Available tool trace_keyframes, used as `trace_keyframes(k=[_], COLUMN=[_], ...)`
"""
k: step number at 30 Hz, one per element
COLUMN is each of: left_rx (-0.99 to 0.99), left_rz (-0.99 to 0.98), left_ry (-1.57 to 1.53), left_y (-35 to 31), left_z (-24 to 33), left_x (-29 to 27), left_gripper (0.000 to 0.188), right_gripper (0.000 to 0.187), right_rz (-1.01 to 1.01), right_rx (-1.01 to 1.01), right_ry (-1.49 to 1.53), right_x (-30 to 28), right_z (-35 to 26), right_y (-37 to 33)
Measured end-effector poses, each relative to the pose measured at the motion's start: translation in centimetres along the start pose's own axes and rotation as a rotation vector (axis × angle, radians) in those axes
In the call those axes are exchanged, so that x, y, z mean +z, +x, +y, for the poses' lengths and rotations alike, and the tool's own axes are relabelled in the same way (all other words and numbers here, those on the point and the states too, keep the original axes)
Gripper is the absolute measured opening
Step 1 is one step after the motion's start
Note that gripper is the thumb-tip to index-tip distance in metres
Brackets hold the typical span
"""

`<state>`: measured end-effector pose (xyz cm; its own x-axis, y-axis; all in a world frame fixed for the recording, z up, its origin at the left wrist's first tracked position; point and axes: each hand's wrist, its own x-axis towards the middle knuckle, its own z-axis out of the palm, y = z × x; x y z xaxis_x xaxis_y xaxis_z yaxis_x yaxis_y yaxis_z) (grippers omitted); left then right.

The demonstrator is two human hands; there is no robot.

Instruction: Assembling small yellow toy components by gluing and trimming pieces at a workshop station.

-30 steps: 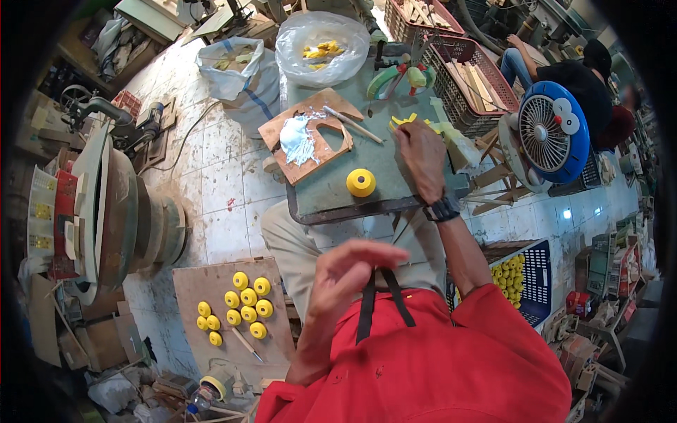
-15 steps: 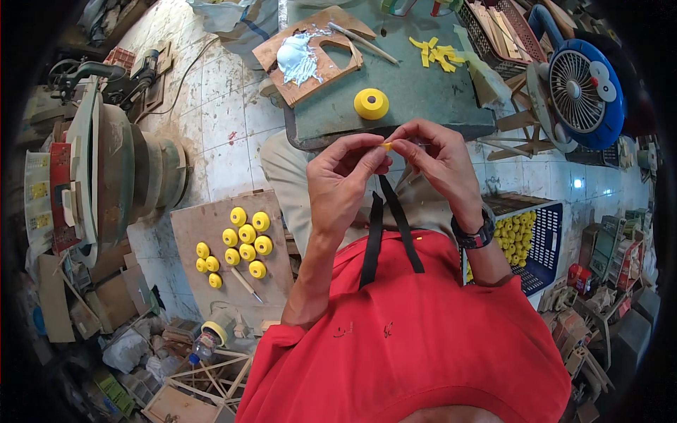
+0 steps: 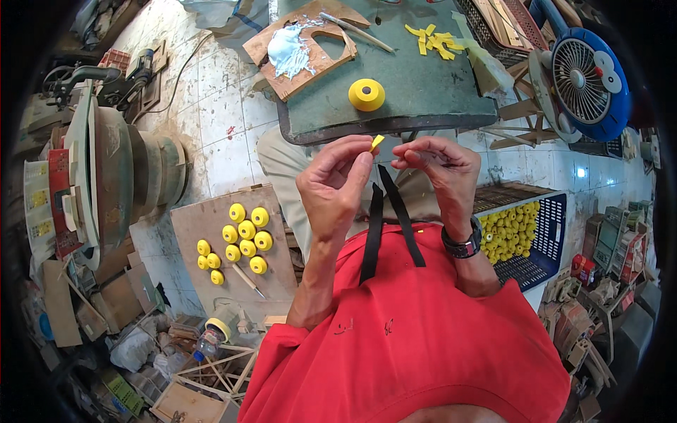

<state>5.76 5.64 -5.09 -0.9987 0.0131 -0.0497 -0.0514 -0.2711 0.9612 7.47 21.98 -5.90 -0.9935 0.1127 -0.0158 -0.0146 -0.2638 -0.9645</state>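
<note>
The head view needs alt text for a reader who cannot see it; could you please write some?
A person's left hand holds a small yellow strip, with the right hand close by, apart from it. Beyond, a green-topped table bears a rounded yellow piece, loose yellow strips, and a wooden board with white paste-like material on it.

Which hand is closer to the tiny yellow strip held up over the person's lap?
The left. The left hand pinches the yellow strip in its fingers; the right hand is just to the strip's right, not touching it.
</note>
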Motion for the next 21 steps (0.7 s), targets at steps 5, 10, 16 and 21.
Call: trace_keyframes(k=[5,10,16,21], left_rx=[-0.001,-0.021,-0.085,-0.12], left_rz=[0.03,0.059,-0.018,-0.029], left_ry=[0.152,0.121,0.167,0.101], left_y=[-0.4,-0.5,-0.5,-0.4], left_z=[0.1,-0.1,-0.2,-0.2], left_x=[0.0,0.1,0.0,0.3], left_gripper=[0.017,0.017,0.017,0.015], right_gripper=[0.03,0.046,0.051,0.048], right_rz=[0.045,0.07,0.066,0.1], right_rx=[0.06,0.025,0.076,0.083], right_ry=[0.258,0.132,0.086,0.088], right_x=[1.1,2.1,2.5,2.5], right_z=[-0.3,0.4,0.7,0.7], right_y=[-0.1,0.3,0.3,0.3])
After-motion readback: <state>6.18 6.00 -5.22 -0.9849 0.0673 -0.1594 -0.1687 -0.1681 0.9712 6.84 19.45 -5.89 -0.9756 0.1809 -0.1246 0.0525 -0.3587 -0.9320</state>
